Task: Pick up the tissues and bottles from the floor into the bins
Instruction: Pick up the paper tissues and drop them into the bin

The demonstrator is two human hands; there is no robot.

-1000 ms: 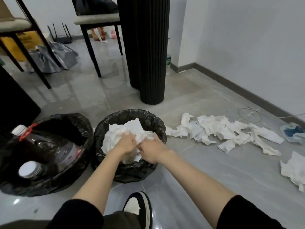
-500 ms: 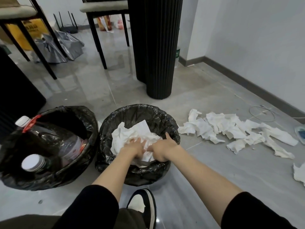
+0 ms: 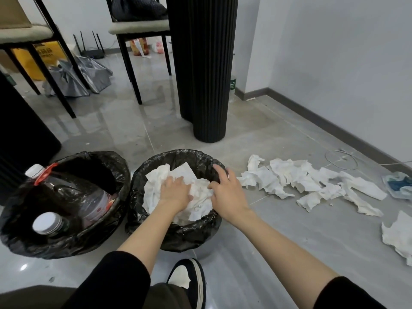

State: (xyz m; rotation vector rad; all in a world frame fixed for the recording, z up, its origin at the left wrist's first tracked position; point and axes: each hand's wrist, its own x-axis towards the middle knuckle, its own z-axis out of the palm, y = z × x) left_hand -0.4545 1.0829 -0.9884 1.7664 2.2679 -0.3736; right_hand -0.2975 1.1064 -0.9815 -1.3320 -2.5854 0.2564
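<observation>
Two bins lined with black bags stand on the floor in front of me. The right bin (image 3: 178,233) is heaped with white tissues (image 3: 156,181). My left hand (image 3: 176,191) presses flat on that heap. My right hand (image 3: 225,192) hovers at the bin's right rim with fingers spread and holds nothing. The left bin (image 3: 66,241) holds clear plastic bottles (image 3: 93,204) with white caps. Several crumpled tissues (image 3: 296,181) lie scattered on the floor to the right of the bins, and one more tissue (image 3: 399,235) lies at the far right edge.
A black fluted column (image 3: 205,70) rises just behind the bins. Black-legged chairs (image 3: 133,30) and a folded grey umbrella (image 3: 82,79) stand further back left. A wire loop (image 3: 341,159) and a blue-and-white packet (image 3: 399,184) lie by the right wall. My shoe (image 3: 189,282) is below the right bin.
My right hand has lifted off the tissue heap and opened, moving right toward the bin's rim. My left hand stays pressing the tissues down.
</observation>
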